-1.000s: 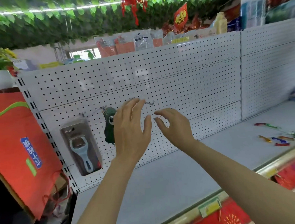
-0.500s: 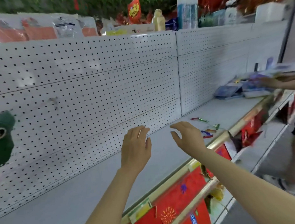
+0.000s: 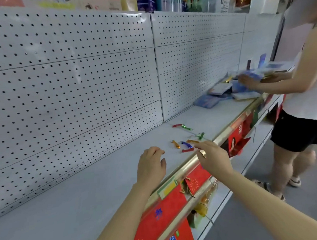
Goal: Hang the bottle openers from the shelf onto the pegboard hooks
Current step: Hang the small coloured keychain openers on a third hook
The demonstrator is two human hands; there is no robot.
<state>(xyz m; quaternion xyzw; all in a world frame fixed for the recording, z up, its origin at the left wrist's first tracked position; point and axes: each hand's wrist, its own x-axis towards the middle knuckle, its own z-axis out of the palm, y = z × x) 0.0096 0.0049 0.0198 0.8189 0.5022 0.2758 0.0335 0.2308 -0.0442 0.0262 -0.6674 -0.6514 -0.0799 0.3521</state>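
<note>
Both bare hands extended over the pale grey shelf board (image 3: 85, 201), palms down and empty. The left hand (image 3: 151, 167) hangs above the shelf with fingers loosely curled and slightly spread, touching nothing that can be seen. The right hand (image 3: 213, 158) is held wide, fingers extended, a gold ring on one finger; its fingertips (image 3: 198, 145) lie just beside the nearest of the small coloured metal bottle openers (image 3: 186, 146), though contact cannot be told from this view. The openers are scattered flat on the shelf just ahead of both hands: an orange one (image 3: 175, 144), a blue one (image 3: 186, 144), a red one (image 3: 187, 150) and a second orange one (image 3: 192, 141) closest to the right fingertips, a green one (image 3: 200, 135) slightly farther, and a red and green pair (image 3: 182, 126) farthest. To the left of the hands stands the white perforated pegboard wall (image 3: 71, 87); bare shelf surface lies between it and the left hand. Under the right hand runs the gold-coloured front rail (image 3: 185, 170) of the shelf, with red packaged goods (image 3: 163, 214) below it. Well beyond the right hand, a second person (image 3: 301, 88) stands in the aisle handling blue packets (image 3: 255, 74) at the far end of the shelf.
</note>
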